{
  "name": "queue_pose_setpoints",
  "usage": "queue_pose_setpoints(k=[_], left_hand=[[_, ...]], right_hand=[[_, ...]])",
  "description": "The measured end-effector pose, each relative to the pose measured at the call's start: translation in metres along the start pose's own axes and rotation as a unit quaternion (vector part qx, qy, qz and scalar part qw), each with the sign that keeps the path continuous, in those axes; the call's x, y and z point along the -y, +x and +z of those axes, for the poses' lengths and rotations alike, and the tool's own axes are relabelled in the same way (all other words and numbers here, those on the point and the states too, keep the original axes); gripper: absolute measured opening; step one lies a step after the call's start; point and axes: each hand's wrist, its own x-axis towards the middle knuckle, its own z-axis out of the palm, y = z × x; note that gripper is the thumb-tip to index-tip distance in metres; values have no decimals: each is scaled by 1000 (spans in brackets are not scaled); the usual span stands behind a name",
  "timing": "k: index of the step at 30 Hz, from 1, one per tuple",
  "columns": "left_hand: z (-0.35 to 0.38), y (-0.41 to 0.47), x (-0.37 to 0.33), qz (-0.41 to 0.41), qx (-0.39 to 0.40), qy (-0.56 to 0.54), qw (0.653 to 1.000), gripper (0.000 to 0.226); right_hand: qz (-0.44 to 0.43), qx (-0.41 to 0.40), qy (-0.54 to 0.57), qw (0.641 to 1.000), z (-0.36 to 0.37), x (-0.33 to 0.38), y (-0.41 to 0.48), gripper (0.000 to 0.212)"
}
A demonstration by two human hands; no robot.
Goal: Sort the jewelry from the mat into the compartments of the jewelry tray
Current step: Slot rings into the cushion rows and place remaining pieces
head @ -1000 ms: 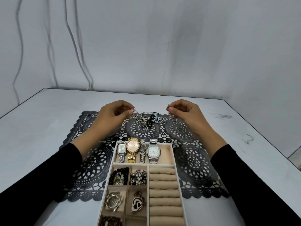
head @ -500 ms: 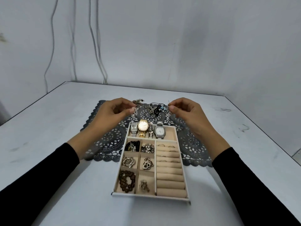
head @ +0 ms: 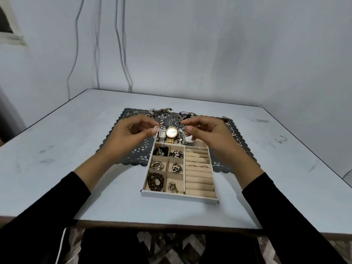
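Observation:
My left hand (head: 129,134) and my right hand (head: 207,134) each pinch one end of a thin silver chain (head: 156,128), held above the far end of the jewelry tray (head: 179,195). The chain's middle is hard to see. The beige tray holds several watches (head: 171,133) in its far compartment, beads and bracelets in the small left compartments, and rings on the ring rolls (head: 199,176) at the right. More jewelry (head: 162,111) lies tangled at the far edge of the dark lace mat (head: 133,155).
The pale table (head: 57,149) stretches wide on both sides of the mat. Its near edge runs just above my lap. A grey wall with hanging cables (head: 118,44) rises behind the table.
Both hands have lifted the chain off the far part of the mat and drawn it toward me, over the watch compartment. The camera has pulled back and risen.

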Motion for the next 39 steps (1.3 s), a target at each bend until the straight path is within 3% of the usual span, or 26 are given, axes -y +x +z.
queue_pose_setpoints(k=[8,23,39], left_hand=[[-5,-17,-7,-8,-12,-25,1000,18],[-6,-23,-9,-5,-6,-20,1000,19],[-6,-23,-6,-12,-10,-29,999,19]], right_hand=[[4,85,27,996,11,9,-15,18],[37,278,-79,957,11,16,-29,18],[45,303,-222,926,16,20,-30,14]])
